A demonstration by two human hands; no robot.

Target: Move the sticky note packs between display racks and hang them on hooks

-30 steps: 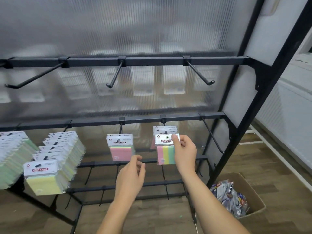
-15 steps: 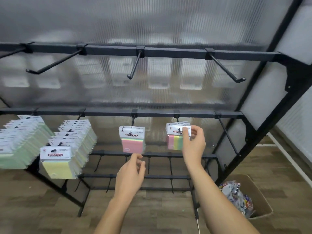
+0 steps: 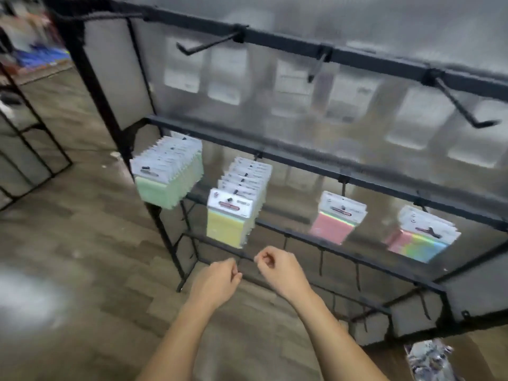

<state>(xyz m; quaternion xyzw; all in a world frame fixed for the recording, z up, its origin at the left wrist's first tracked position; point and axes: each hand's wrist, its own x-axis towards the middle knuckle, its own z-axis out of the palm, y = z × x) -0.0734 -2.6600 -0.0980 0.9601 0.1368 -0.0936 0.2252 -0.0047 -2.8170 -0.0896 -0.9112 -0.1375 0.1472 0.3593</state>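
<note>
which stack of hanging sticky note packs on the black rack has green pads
The leftmost stack of green sticky note packs, at the rack's left post. The next stack shows yellow, the third pink, and the rightmost multicoloured.

We see a black rack [image 3: 316, 163] with black hooks [image 3: 204, 46], backed by a grey, finely ribbed translucent panel [image 3: 357, 28]. Four stacks hang on it, each with white header cards bearing a red label. The leftmost stack [image 3: 167, 174] is pale green, the next stack [image 3: 233, 215] pale yellow. The third pack [image 3: 334, 222] is pink with a thin yellow-green stripe on top, and the rightmost pack [image 3: 420, 237] shows stripes of pink, yellow, green and blue. The floor [image 3: 82, 243] is brown wood-grain planks.
</note>
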